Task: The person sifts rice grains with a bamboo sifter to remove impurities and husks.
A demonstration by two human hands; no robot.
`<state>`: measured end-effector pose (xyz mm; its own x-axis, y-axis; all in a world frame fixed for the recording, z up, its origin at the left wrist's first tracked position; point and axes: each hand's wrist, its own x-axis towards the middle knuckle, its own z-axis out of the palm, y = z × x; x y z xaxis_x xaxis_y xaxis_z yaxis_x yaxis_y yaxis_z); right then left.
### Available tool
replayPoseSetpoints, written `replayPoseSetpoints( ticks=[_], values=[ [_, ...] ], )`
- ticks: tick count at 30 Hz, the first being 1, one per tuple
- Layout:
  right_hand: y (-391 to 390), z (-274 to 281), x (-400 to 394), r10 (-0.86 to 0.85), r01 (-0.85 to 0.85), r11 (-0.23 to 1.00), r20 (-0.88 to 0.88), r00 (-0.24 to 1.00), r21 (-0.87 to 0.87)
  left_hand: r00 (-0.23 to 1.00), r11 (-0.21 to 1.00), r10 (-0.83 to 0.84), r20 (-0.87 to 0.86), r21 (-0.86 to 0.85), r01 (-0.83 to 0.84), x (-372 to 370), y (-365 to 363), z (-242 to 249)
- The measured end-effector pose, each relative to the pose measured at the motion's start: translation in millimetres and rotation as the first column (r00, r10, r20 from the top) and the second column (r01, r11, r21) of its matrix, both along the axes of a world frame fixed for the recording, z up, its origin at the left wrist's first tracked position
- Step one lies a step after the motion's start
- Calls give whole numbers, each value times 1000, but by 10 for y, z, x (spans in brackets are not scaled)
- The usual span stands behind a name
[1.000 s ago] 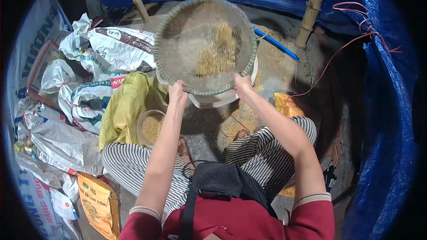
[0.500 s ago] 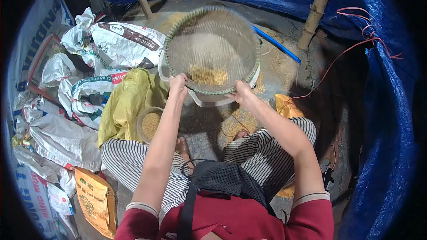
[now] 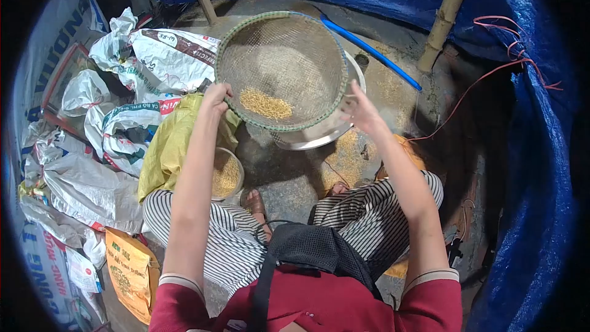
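Note:
A round woven sieve (image 3: 301,64) with a green-bound rim hangs tilted in front of me. A small heap of yellow grain (image 3: 265,103) rests low on the left part of its mesh. My left hand (image 3: 216,95) is closed around the left side of the rim. Beside the right edge, my right hand (image 3: 361,110) is off the rim, its fingers apart and slightly blurred, with nothing seen in them. Partly covered by the sieve, a wide pale basin (image 3: 329,137) stands on the floor; most of its inside is hidden.
Grain lies scattered over the floor (image 3: 347,157). Left of my feet are a tub of grain (image 3: 226,175), a yellow-green sack (image 3: 166,141) and several white sacks (image 3: 86,190). A blue pipe (image 3: 381,58), bamboo pole (image 3: 445,18) and blue tarp (image 3: 528,209) are at the back and right.
The sieve has shifted left, uncovering more of the basin's right side. My right hand has let go of the rim and moved rightward; my left hand has moved left, still holding on.

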<state>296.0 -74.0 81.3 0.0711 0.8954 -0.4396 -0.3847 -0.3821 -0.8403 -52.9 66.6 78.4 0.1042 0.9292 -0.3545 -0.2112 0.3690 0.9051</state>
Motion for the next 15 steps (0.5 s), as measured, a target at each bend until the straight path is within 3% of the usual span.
replayPoseSetpoints(
  ticks=[4,6,7,9,10,12,13,15],
  values=[
    [-49,-104,74,-71,68,997,-78,994,-45,996,994,-78,-42,-80,75,142,115,333],
    [-49,-109,81,85,-93,996,-245,966,-18,976,989,-144,-165,-62,136,162,172,476],
    [-21,-83,114,92,-98,995,-244,965,-14,977,990,-138,-165,-57,130,148,188,525],
    [-61,183,106,53,-59,994,-60,997,-93,965,987,-153,-212,-85,138,98,216,553],
    [-58,238,138,54,-59,994,-60,997,-92,958,984,-165,-235,-99,145,85,228,563],
    [-23,310,246,168,-159,985,144,975,-70,946,980,-196,-258,-94,178,73,235,582],
    [67,59,324,93,-83,994,153,984,-72,931,970,-240,-275,-100,221,81,226,589],
    [29,19,209,153,-133,985,200,968,-112,915,960,-278,-291,-103,259,145,168,682]
  ],
)
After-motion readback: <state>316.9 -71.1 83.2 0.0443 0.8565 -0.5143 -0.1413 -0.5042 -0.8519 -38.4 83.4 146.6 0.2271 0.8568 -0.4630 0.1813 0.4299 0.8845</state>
